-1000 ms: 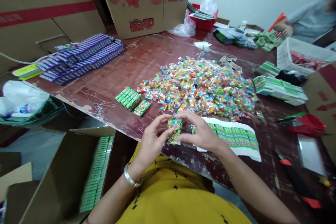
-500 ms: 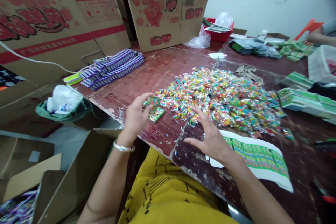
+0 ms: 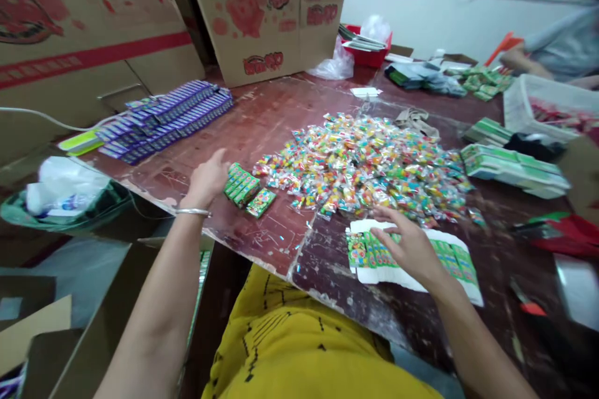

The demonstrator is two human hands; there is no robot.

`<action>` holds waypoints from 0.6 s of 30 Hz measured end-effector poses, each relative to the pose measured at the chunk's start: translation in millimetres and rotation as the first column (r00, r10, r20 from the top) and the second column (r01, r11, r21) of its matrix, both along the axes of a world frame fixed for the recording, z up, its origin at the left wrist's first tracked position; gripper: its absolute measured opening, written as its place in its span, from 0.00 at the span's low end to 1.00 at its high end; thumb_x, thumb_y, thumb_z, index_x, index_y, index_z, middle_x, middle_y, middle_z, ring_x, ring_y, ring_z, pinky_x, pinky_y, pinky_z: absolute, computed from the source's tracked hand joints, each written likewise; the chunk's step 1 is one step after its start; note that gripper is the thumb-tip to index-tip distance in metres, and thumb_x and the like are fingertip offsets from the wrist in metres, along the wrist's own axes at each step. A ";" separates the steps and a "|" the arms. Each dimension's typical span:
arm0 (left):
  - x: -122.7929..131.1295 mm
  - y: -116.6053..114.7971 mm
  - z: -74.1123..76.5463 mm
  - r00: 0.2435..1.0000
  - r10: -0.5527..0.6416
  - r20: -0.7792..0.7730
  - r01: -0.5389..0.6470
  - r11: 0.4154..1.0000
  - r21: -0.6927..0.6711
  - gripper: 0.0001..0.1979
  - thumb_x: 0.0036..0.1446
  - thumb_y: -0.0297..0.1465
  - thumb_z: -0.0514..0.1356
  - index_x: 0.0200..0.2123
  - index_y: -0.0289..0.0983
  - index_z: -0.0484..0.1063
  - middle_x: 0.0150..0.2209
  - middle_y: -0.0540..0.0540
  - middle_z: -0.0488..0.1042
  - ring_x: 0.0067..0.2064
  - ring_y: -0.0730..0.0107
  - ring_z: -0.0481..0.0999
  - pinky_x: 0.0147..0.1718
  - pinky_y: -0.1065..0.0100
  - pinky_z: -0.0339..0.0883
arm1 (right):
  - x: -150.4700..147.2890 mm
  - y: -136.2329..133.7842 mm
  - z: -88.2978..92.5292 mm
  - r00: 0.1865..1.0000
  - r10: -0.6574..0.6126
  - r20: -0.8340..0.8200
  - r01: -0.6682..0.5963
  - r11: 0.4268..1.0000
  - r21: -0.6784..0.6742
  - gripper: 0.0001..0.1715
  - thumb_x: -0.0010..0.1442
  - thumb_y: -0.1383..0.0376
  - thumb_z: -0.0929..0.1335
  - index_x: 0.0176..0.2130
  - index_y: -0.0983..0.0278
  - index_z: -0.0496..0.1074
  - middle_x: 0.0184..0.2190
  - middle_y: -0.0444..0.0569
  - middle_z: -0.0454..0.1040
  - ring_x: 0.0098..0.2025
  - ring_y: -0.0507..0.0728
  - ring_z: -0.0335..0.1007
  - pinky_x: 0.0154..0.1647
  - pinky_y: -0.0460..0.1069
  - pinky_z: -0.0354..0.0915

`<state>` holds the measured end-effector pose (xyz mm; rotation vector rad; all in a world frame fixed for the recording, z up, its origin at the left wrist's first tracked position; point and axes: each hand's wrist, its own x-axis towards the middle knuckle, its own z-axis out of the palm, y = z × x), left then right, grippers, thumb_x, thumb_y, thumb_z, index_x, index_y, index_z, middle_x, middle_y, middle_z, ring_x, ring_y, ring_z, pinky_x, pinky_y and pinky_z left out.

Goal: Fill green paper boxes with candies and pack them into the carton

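Observation:
My left hand (image 3: 209,176) is beside the left end of a short row of small green candy boxes (image 3: 241,184) on the table. Its fingers look stretched out, though some are hidden. One more green box (image 3: 261,202) lies flat just right of the row. Over a white-edged sheet bearing a line of green boxes (image 3: 456,259), my right hand (image 3: 407,249) hovers or rests with fingers apart; contact is unclear. Beyond both hands spreads a big heap of clear-wrapped colourful candies (image 3: 369,165).
Stacked purple boxes (image 3: 173,115) sit at the back left, before large cartons (image 3: 262,19). On the right are green flat cartons (image 3: 510,165), a white basket (image 3: 528,100) and a cutter with an orange part (image 3: 532,308). Another person's arm (image 3: 528,62) is at the far right.
The blurred green item at my left hand now shows as a row of boxes on the table, with the hand at its left. My right hand has moved right, over the sheet. The view has shifted right.

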<state>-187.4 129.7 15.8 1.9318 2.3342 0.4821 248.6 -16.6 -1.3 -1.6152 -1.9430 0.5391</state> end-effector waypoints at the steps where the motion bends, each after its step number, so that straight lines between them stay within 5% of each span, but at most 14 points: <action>1: 9.3 -7.3 1.5 1.000 0.025 -0.001 -0.025 0.997 0.072 0.28 0.62 0.37 0.53 0.63 0.34 0.59 0.52 0.32 0.74 0.52 0.43 0.73 0.50 0.49 0.65 | 3.7 2.1 -1.5 0.999 0.001 0.038 -0.002 1.000 0.003 0.20 0.65 0.57 0.63 0.55 0.59 0.68 0.49 0.51 0.74 0.47 0.59 0.73 0.45 0.54 0.72; 3: 40.1 -30.7 2.4 0.998 -0.028 0.053 0.012 0.959 0.284 0.30 0.62 0.39 0.55 0.63 0.35 0.57 0.52 0.34 0.72 0.53 0.47 0.72 0.51 0.51 0.65 | 7.2 6.8 -5.2 0.987 0.037 0.153 -0.039 0.999 0.006 0.15 0.66 0.58 0.63 0.47 0.60 0.73 0.45 0.51 0.75 0.46 0.60 0.73 0.46 0.55 0.71; 5: 85.7 -65.5 -2.1 0.941 -0.295 0.166 0.219 0.905 0.365 0.27 0.61 0.41 0.57 0.61 0.37 0.59 0.49 0.39 0.73 0.49 0.56 0.74 0.50 0.58 0.67 | 5.4 11.3 -9.1 0.958 0.079 0.276 -0.086 0.996 0.011 0.15 0.64 0.56 0.65 0.46 0.61 0.74 0.43 0.53 0.74 0.48 0.62 0.70 0.47 0.57 0.69; 7: 137.3 -104.8 -12.9 0.806 -0.550 0.219 0.478 0.823 0.309 0.31 0.58 0.45 0.61 0.60 0.39 0.60 0.46 0.41 0.73 0.45 0.60 0.73 0.45 0.61 0.69 | 0.1 15.0 -12.4 0.927 0.100 0.362 -0.116 0.993 0.024 0.21 0.59 0.53 0.69 0.48 0.61 0.74 0.44 0.54 0.73 0.50 0.64 0.67 0.49 0.58 0.68; 9: 183.1 -137.2 -27.4 0.710 -0.672 0.209 0.643 0.741 0.196 0.36 0.54 0.48 0.63 0.61 0.39 0.58 0.49 0.40 0.70 0.48 0.58 0.71 0.43 0.62 0.70 | -5.7 17.4 -15.4 0.906 0.125 0.405 -0.151 0.988 0.032 0.27 0.54 0.50 0.72 0.49 0.61 0.74 0.46 0.55 0.71 0.51 0.65 0.66 0.50 0.59 0.67; 13: 228.1 -160.8 -52.6 0.715 -0.688 0.129 0.686 0.725 0.065 0.44 0.49 0.44 0.68 0.64 0.39 0.52 0.47 0.41 0.68 0.50 0.54 0.68 0.41 0.61 0.70 | -12.5 19.9 -21.6 0.886 0.196 0.420 -0.232 0.972 0.036 0.27 0.51 0.53 0.75 0.48 0.60 0.74 0.48 0.54 0.70 0.51 0.65 0.64 0.51 0.60 0.66; 18: 225.2 -158.1 -61.0 0.739 -0.643 0.201 0.637 0.764 0.104 0.43 0.49 0.40 0.69 0.62 0.36 0.53 0.49 0.39 0.67 0.52 0.51 0.67 0.47 0.56 0.68 | -12.4 20.4 -19.5 0.947 0.193 0.257 -0.229 0.966 0.121 0.19 0.53 0.61 0.75 0.44 0.63 0.73 0.46 0.53 0.72 0.51 0.63 0.65 0.53 0.59 0.64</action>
